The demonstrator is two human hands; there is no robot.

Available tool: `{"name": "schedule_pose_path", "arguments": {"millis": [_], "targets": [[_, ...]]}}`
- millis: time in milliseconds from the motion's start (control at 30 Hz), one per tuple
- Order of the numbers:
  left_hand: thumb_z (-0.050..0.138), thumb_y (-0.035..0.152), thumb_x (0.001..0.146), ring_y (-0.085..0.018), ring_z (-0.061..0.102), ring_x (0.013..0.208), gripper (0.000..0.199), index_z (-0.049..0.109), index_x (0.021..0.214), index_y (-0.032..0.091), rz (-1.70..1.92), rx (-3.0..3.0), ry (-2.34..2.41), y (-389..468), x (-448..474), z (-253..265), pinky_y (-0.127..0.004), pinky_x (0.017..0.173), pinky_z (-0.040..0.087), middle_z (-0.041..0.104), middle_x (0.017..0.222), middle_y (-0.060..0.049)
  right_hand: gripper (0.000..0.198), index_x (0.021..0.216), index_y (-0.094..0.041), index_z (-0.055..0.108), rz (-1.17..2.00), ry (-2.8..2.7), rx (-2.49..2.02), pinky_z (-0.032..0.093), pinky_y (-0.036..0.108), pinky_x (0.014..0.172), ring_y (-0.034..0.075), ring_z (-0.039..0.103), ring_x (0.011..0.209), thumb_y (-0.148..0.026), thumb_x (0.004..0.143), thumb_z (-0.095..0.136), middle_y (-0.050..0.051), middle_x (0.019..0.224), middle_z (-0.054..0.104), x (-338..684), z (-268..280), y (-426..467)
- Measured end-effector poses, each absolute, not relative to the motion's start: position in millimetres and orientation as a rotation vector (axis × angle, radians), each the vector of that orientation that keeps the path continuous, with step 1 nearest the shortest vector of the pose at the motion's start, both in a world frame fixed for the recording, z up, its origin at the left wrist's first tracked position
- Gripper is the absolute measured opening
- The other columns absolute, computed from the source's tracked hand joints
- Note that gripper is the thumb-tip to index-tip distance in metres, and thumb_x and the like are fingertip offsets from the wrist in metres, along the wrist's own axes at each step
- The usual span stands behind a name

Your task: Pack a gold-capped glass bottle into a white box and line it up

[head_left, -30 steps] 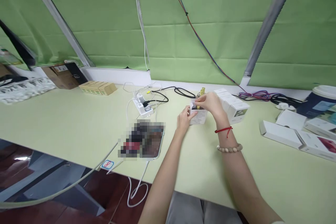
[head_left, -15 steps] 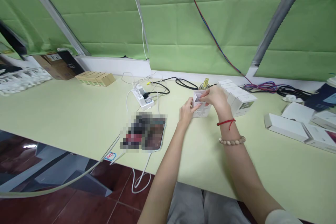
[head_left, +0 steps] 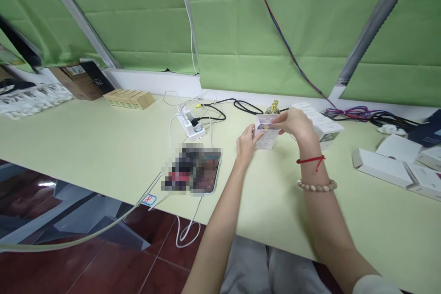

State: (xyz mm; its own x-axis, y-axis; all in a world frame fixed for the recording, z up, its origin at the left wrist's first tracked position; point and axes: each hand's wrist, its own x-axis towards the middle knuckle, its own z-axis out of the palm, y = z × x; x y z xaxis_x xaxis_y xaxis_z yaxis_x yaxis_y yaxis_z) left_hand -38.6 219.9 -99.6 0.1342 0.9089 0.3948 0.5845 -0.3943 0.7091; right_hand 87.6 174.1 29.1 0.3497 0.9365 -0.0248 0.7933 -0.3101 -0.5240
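A small white printed box (head_left: pixel 266 139) stands upright on the table in front of me, its upper part showing a purplish opening or flap with a small gold spot. My left hand (head_left: pixel 245 144) grips the box's left side, thumb across the front. At the top right edge of the same box, my right hand (head_left: pixel 295 124) has its fingers pinched together on it; their tips are partly hidden. Just behind the box rises a gold-topped glass bottle (head_left: pixel 274 107), its lower part covered.
White boxes (head_left: pixel 322 124) stand to the right, with opened white cartons (head_left: pixel 382 167) farther right. A power strip (head_left: pixel 190 124) with cables and a phone (head_left: pixel 208 172) lie to the left. Tan boxes (head_left: pixel 130 99) sit farther left on the table (head_left: pixel 86 142).
My right fingers have shifted from the box's top opening to its upper right edge. My left hand stays on the box, and the view has turned slightly left.
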Motion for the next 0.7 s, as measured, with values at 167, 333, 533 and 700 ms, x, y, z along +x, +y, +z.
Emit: {"name": "schedule_pose_path", "arguments": {"millis": [167,333,533,700], "targets": [[0.061,0.042,0.084,-0.011,0.054,0.080,0.038,0.055,0.111,0.015,1.197,2.084,1.403,219,-38,-99,-0.022,0.068,0.034,0.060,0.100,0.000,0.018,0.086,-0.020,0.072,0.496,-1.584,-2.058,0.034,0.025,0.061,0.012,0.057,0.067,-0.021,0.070,0.064,0.000,0.055,0.057,86,25,176],[0.062,0.039,0.084,-0.010,0.054,0.077,0.037,0.055,0.110,0.014,1.219,2.089,1.397,217,-37,-99,-0.022,0.067,0.034,0.061,0.099,-0.001,0.014,0.079,-0.021,0.071,0.434,-1.605,-2.124,0.034,0.028,0.061,0.013,0.055,0.067,-0.029,0.068,0.069,-0.001,0.056,0.057,81,23,180],[0.064,0.040,0.082,-0.009,0.053,0.073,0.037,0.057,0.108,0.014,1.280,2.130,1.393,219,-35,-102,-0.022,0.065,0.035,0.062,0.096,0.000,0.016,0.082,-0.022,0.070,0.465,-1.570,-2.229,0.035,0.027,0.061,0.012,0.056,0.069,-0.026,0.066,0.068,-0.002,0.057,0.057,80,22,183],[0.065,0.041,0.080,-0.008,0.052,0.069,0.040,0.058,0.108,0.013,1.292,2.158,1.401,219,-34,-102,-0.023,0.064,0.036,0.062,0.095,0.001,0.017,0.080,-0.021,0.068,0.457,-1.554,-2.177,0.038,0.026,0.062,0.010,0.058,0.071,-0.023,0.063,0.066,-0.003,0.058,0.058,82,17,185]]}}
